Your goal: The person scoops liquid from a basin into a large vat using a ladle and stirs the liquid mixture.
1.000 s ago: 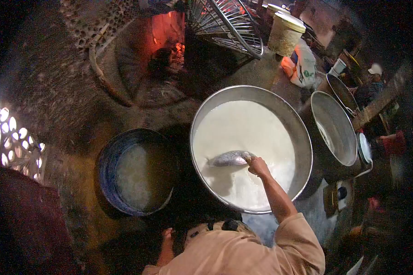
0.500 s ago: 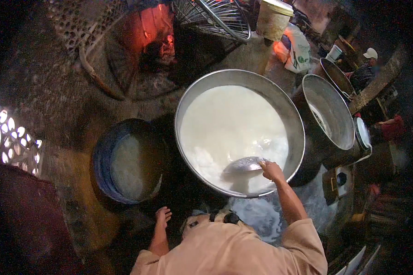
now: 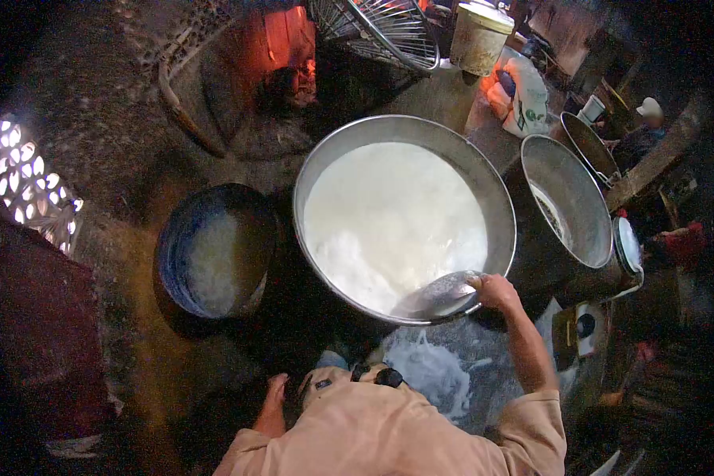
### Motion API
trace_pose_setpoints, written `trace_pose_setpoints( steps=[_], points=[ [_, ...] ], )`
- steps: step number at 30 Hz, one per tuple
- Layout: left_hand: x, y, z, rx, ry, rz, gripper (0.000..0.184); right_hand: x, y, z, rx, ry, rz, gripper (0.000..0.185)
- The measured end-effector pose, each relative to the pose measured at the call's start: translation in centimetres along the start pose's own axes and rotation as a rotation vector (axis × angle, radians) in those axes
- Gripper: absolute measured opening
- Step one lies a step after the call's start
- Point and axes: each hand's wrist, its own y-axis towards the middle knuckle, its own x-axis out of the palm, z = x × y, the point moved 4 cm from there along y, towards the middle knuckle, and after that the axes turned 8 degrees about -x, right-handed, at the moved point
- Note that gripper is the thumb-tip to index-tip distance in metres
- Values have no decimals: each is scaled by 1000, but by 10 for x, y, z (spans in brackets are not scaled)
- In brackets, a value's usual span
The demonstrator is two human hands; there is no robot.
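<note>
A large round metal pan (image 3: 506,208) of whitish, foamy liquid (image 3: 397,206) stands in front of me. My right hand (image 3: 498,293) is closed on the edge of a shallow metal bowl (image 3: 443,295), which sits tilted at the pan's near right side, its lower part in the foam. My left hand (image 3: 276,387) hangs low beside my body, away from the pan, and holds nothing I can see. Its fingers are small and partly blurred, but seem loosely apart.
A blue tub (image 3: 170,266) with pale liquid stands to the left. Another deep metal pot (image 3: 583,214) is close on the right. White foam (image 3: 430,373) lies spilled on the floor near me. Behind are a fire's glow (image 3: 289,47), a bucket (image 3: 480,40) and a person (image 3: 641,135).
My right hand has moved the shallow metal bowl right and toward the pan's near rim. My left hand has dropped slightly. The whole view has shifted a little.
</note>
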Motion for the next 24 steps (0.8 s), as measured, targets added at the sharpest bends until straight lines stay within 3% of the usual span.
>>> trace_pose_setpoints(
  steps=[3,7,11,12,13,14,18,21,23,24],
  points=[
    [-2,-1,3,53,-54,-26,31,-47,-31,-22,55,30,-54,42],
    [12,13,23,-102,-44,15,33,-69,-45,-26,-6,-123,11,46],
    [23,31,40,-244,6,-41,36,-110,-78,-49,75,-195,78,36],
    [28,30,45,-244,42,-43,36,-102,-64,-16,23,-241,89,41],
    [29,33,49,-245,80,-47,36,-137,-100,-47,88,-123,154,49],
    [22,63,33,-248,-23,-248,35,-152,-109,-45,130,-191,110,50],
    [33,49,48,-310,190,-128,32,-208,-179,-70,213,-258,58,51],
    [41,52,56,-307,275,-189,30,-202,-219,-18,300,-301,190,47],
    [52,62,59,-278,338,-228,30,-204,-262,-3,453,-213,452,47],
    [59,65,63,-268,372,-236,29,-204,-282,11,528,-224,472,41]
  ],
)
